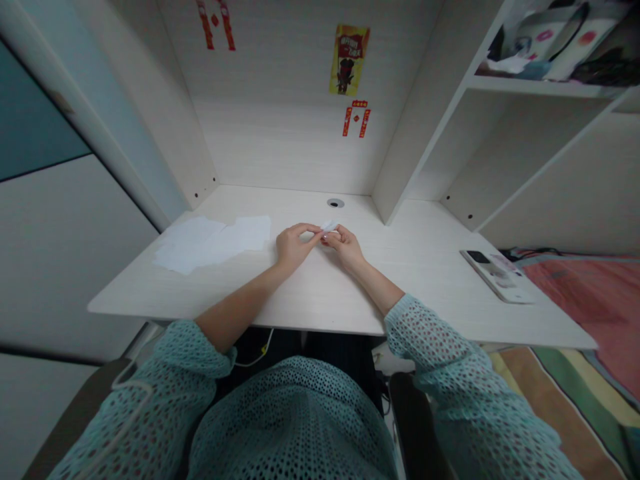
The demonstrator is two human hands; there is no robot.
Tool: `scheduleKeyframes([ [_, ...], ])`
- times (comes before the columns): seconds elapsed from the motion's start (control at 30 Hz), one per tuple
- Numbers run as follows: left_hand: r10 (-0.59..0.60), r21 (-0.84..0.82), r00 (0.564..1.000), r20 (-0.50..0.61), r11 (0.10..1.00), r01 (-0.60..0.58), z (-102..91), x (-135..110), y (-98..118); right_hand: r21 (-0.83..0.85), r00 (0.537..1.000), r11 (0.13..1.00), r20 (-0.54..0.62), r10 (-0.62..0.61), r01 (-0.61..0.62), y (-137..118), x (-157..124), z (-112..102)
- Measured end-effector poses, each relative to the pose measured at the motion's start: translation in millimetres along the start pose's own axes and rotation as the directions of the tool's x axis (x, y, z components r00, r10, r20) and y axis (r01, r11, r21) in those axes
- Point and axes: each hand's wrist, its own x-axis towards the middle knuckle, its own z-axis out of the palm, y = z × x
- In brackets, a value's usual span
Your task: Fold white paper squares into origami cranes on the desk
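Between my two hands, just above the middle of the white desk (320, 300), is a small folded piece of white paper (329, 227). My left hand (296, 247) pinches its left side with thumb and forefinger. From the other side my right hand (345, 245) grips it, fingers curled underneath. The fingertips of both hands nearly meet, and they hide part of the paper. Several white paper sheets (205, 243) lie spread and overlapping on the desk to the left of my left hand.
A white phone (497, 277) lies near the desk's right end. Behind my hands is a round cable hole (335, 203). An upright divider (420, 113) meets the desk at the back right. A shelf (540, 87) with bags sits above. A striped bedspread (570, 393) is at the right.
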Motion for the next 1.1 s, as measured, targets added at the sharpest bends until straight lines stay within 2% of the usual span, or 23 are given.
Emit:
scheduleKeyframes([
  [0.13, -0.043, -0.110, 0.998, -0.042, 0.993, 0.038, 4.2, 4.2, -7.0, 0.019, 0.999, 1.000, -0.041, 0.007, -0.006, -1.0, 0.0, -0.4],
  [0.3, -0.163, -0.234, 0.986, 0.034, 0.958, 0.166, 10.7, 9.8, -25.7, -0.007, 0.992, 1.000, -0.125, 0.015, -0.016, 6.0, 2.5, -3.1],
  [0.4, -0.201, -0.289, 0.969, 0.146, 0.928, 0.236, 10.9, 10.6, -28.4, -0.099, 0.989, 0.995, -0.144, -0.017, 0.002, 10.3, 4.4, -5.3],
  [0.47, -0.231, -0.305, 0.957, 0.174, 0.912, 0.275, 10.2, 10.0, -27.2, -0.194, 0.988, 0.981, -0.141, -0.056, 0.028, 11.6, 4.7, -6.5],
  [0.57, -0.257, -0.270, 0.953, 0.163, 0.917, 0.293, 9.9, 8.8, -26.7, -0.341, 0.985, 0.937, -0.123, -0.123, 0.074, 11.7, 3.7, -7.4],
  [0.7, -0.268, -0.200, 0.956, 0.119, 0.937, 0.287, 10.2, 8.3, -29.9, -0.449, 0.979, 0.886, -0.096, -0.179, 0.118, 10.5, 0.7, -7.8],
  [0.83, -0.259, -0.242, 0.957, 0.132, 0.928, 0.285, 9.4, 8.8, -26.1, -0.536, 0.965, 0.829, -0.093, -0.244, 0.158, 4.6, -2.1, -6.8],
  [0.93, -0.287, -0.268, 0.952, 0.110, 0.914, 0.306, 7.9, 8.8, -19.1, -0.499, 0.966, 0.852, -0.102, -0.237, 0.156, -0.2, -2.9, -4.2],
  [1.1, -0.258, -0.240, 0.966, 0.034, 0.936, 0.258, 6.5, 9.9, -16.5, -0.355, 0.993, 0.934, -0.087, -0.079, 0.043, 3.9, -0.9, -2.8],
])
